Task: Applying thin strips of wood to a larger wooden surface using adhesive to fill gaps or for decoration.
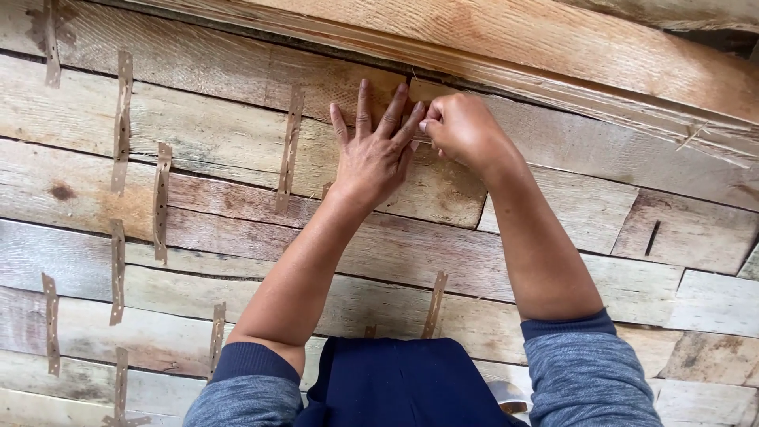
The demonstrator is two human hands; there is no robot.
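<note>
My left hand [374, 149] lies flat with its fingers spread on a surface of weathered wooden planks [205, 134], just below a thick pale beam. My right hand [462, 130] is curled into a loose fist right beside it, its fingertips pinching something small where the left fingertips end. What it pinches is hidden by the fingers; it may be a thin brown strip like the others on the planks. Both forearms are bare, with grey-blue sleeves pushed up.
Several thin brown strips [289, 150] are fixed upright across the plank seams, mostly at the left and lower middle. A thick light wooden beam [553, 47] runs along the top. A dark blue garment [403, 383] fills the bottom centre.
</note>
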